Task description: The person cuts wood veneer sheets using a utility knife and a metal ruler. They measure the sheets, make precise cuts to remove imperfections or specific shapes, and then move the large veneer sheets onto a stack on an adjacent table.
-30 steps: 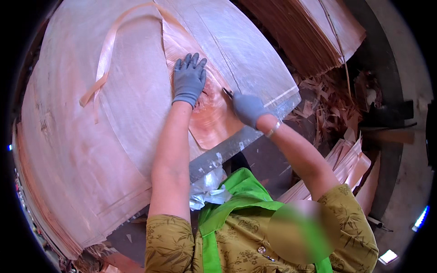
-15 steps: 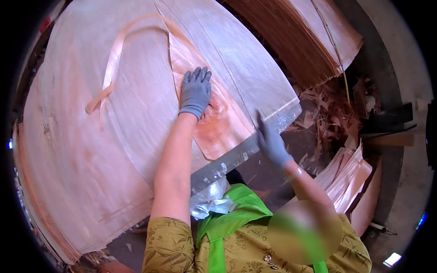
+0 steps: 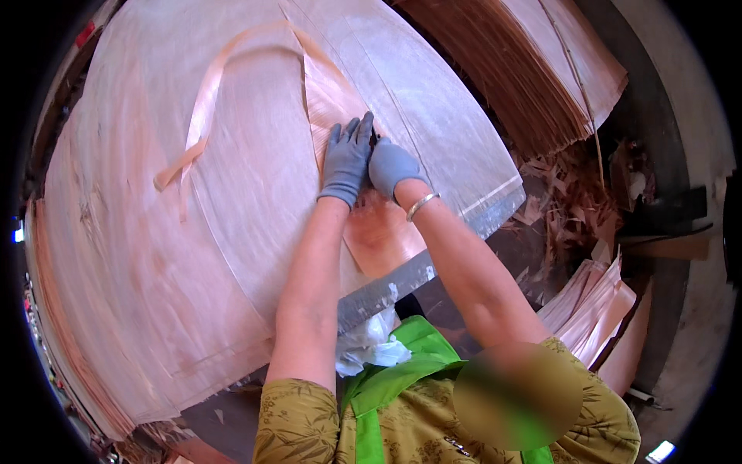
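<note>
My left hand (image 3: 347,158), in a grey glove, lies flat with its fingers stretched on a pinkish wood veneer piece (image 3: 384,241) that has a darker knot patch. Right beside its fingertips, my gloved right hand (image 3: 394,165) is closed on a small dark tool (image 3: 374,139). Most of that tool is hidden by the hand, so its kind cannot be made out. Under both hands spreads a stack of large pale veneer sheets (image 3: 239,155). A narrow curled veneer strip (image 3: 207,97) lies on the top sheet, left of my hands.
A grey table edge (image 3: 386,293) runs in front of me. At the far right stands a thick veneer stack (image 3: 533,69) with a thin stick (image 3: 572,69) on it. Veneer scraps (image 3: 568,193) litter the right side, near bundled offcut strips (image 3: 591,301).
My right hand has come from beyond the table edge at the right onto the veneer, next to my left hand. The left hand stays flat on the piece.
</note>
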`<state>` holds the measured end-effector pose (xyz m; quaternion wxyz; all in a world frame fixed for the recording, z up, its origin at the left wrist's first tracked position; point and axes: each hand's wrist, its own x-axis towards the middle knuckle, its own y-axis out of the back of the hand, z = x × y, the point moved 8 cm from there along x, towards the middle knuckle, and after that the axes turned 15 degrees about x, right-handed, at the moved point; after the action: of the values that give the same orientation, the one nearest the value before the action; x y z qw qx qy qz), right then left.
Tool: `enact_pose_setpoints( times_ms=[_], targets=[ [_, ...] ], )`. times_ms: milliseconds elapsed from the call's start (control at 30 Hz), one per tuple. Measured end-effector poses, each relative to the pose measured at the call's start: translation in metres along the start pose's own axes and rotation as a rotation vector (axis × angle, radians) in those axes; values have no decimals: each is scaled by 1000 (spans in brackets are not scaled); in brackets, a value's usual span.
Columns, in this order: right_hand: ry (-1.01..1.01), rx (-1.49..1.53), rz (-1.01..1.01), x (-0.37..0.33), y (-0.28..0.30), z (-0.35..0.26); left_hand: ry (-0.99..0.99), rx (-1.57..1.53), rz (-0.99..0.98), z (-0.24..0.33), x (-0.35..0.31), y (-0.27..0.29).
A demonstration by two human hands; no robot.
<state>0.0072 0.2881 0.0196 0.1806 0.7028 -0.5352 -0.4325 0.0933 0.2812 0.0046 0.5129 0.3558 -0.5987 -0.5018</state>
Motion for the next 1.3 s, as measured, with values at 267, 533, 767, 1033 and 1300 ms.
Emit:
enact_pose_setpoints(
  times_ms=[267,533,767,1033,1300],
  targets=[
    [50,-119,-108,-11,-5,3,-36,8,145,7,-3,19],
    [48,-161,-178,-84,-17,40,-80,54,78,10,-5,12],
    [-4,-254,-367,-213,-26,119,-65,101,56,3,-5,6],
    [184,-36,-148,-249,26,186,-71,83,86,10,-3,20],
    [120,143,-117,-89,10,88,-81,-37,95,16,2,23]
  ],
)
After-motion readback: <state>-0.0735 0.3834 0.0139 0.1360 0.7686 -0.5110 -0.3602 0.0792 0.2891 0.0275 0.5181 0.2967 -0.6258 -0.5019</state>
